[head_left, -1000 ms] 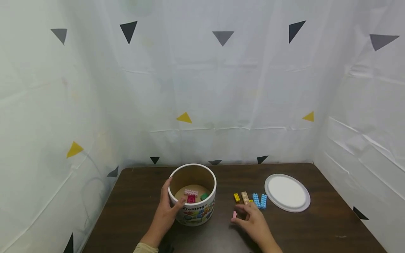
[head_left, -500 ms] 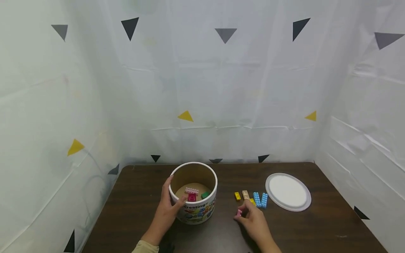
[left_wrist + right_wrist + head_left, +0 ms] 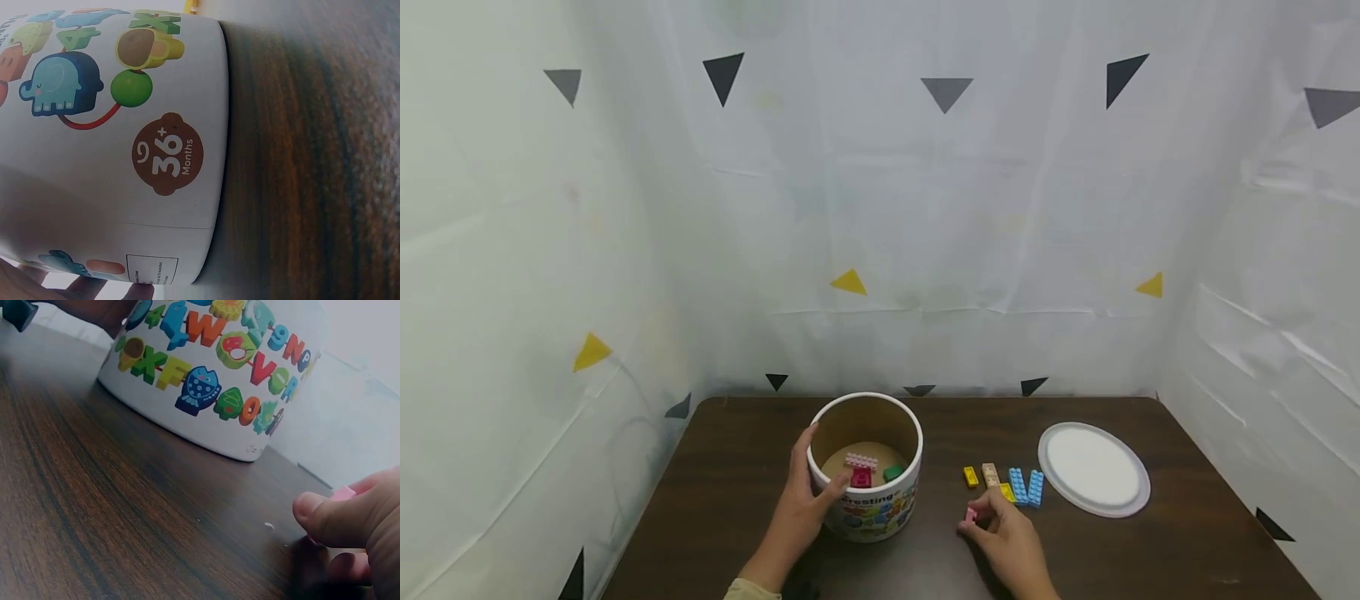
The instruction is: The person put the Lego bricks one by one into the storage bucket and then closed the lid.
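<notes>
My left hand [image 3: 799,512] grips the left side of a round white tub [image 3: 876,521], with the thumb at its front rim. Printed toy pictures cover the tub's wall [image 3: 94,162] in the left wrist view. Inside lie a light pink brick [image 3: 861,461], a deep pink brick [image 3: 861,478] and a green brick [image 3: 892,472]. To the right of the tub, my right hand [image 3: 1009,542] pinches a small pink toy brick [image 3: 972,516] between thumb and fingers, low over the table. In the right wrist view the thumb mostly hides this pink brick [image 3: 343,494].
Just beyond my right hand lie a small yellow brick [image 3: 971,477], a beige brick [image 3: 990,475], another yellow brick [image 3: 1007,493] and two long blue bricks [image 3: 1017,486]. A round white lid [image 3: 1097,469] is at the right of the dark wooden table [image 3: 1187,533]. White sheeting [image 3: 962,217] surrounds it.
My right hand has shifted slightly right and toward me with the pink brick, uncovering more of the nearer yellow brick. The left hand keeps its hold on the tub. The head view has shifted a little.
</notes>
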`<state>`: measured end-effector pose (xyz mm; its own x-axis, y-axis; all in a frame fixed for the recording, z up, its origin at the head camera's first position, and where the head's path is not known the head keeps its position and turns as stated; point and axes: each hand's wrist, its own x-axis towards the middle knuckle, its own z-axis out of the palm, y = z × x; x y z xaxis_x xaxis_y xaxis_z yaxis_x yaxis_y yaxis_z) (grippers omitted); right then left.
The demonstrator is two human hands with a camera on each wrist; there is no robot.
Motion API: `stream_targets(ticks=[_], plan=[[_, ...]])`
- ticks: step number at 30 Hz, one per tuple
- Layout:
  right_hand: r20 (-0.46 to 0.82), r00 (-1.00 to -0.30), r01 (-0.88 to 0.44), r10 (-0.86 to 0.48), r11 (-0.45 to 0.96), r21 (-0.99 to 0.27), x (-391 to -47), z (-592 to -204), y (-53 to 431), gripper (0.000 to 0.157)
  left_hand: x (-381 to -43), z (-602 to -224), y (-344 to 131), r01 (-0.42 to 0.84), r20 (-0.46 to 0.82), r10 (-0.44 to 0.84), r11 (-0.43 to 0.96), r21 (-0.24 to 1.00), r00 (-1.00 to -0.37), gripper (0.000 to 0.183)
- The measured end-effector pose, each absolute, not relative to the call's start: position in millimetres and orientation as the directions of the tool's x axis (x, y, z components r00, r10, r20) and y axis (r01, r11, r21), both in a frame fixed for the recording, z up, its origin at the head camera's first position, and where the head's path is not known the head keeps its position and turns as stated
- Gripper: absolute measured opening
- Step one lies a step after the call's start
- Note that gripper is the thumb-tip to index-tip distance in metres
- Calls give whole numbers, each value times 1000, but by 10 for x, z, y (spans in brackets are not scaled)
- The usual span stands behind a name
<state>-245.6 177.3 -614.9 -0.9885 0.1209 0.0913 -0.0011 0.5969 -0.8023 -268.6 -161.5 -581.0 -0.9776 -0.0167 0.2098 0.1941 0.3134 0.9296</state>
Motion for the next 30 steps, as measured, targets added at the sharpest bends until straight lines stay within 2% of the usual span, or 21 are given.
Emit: stream_targets(ticks=[5,12,16,23,30], plan=[[100,-988,-16,113,582,-813,-2414,-6150,1816,28,-2662,-5802,-1559,198,206,0,290,937,-978,92],[24,-991,58,131,584,-809,-2374,-6063,1865,31,-2661,-5818,-1484,208,212,17,285,936,-977,94],[27,-988,62,152,553,-831,-2377,-6065,1888,29,-2680,-5819,-1461,213,215,25,287,934,-976,94],[98,-972,-4,215,398,-918,-2411,-6111,1882,24,-2726,-5844,-1458,249,253,23,281,927,-967,94],[148,-942,-106,300,152,-983,-2444,-5912,1585,27,-2715,-5870,-1451,230,233,20,278,933,-972,93]])
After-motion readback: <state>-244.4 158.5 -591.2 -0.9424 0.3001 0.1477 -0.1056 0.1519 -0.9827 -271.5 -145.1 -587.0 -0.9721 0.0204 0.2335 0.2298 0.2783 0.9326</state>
